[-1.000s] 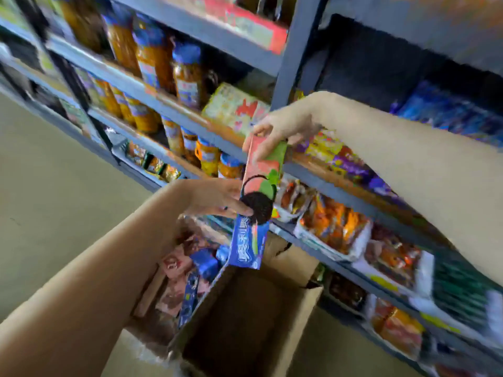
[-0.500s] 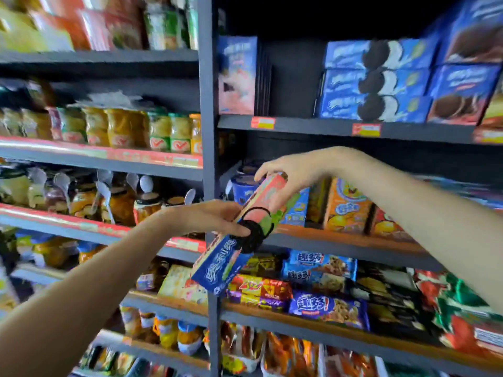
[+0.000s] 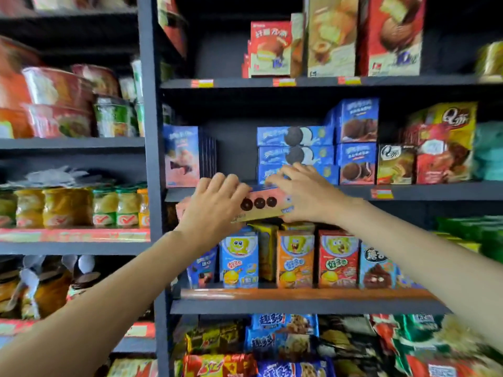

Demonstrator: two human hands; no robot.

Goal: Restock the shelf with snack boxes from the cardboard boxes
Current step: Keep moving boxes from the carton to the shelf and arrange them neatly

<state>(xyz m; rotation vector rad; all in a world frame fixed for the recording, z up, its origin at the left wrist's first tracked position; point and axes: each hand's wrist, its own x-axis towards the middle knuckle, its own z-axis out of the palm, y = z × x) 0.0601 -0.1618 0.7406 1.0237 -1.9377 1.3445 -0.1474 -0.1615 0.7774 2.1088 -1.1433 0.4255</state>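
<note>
A long pink snack box with three dark cookies printed on its side lies flat at the front edge of a dark shelf. My left hand grips its left end and my right hand grips its right end. Directly behind the box is an open gap on the shelf, between upright pink-and-blue boxes on the left and a stack of blue cookie boxes on the right. The cardboard boxes are out of view.
A dark upright post divides the shelving. Jars and noodle bowls fill the left bay. Cartoon snack boxes stand on the shelf below my hands, red cake boxes above, bagged biscuits at the bottom.
Both hands have lifted the pink box up from the carton, turned it from hanging upright to lying flat, and brought it to the shelf edge. My view has risen from the floor to the shelves.
</note>
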